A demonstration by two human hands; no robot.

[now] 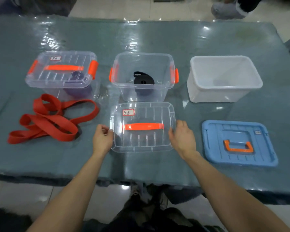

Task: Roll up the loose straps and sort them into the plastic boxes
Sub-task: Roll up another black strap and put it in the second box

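One loose red strap (49, 121) lies on the table (141, 39) at left. Behind it I count three boxes: the lidded box (62, 72) holds one purple strap (79, 91), the open box (141, 87) holds one rolled black strap (143, 79), then the white box (216, 94). My left hand (102, 138) and right hand (182, 136) grip one clear lid (142, 141) by its sides; one blue lid (213, 144) lies right.

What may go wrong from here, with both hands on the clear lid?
The left hand and right hand grip only the edges of the clear lid; it may slip.
The black strap in the middle box has a loose end; it may unroll.
The red strap lies unrolled and could be forgotten.
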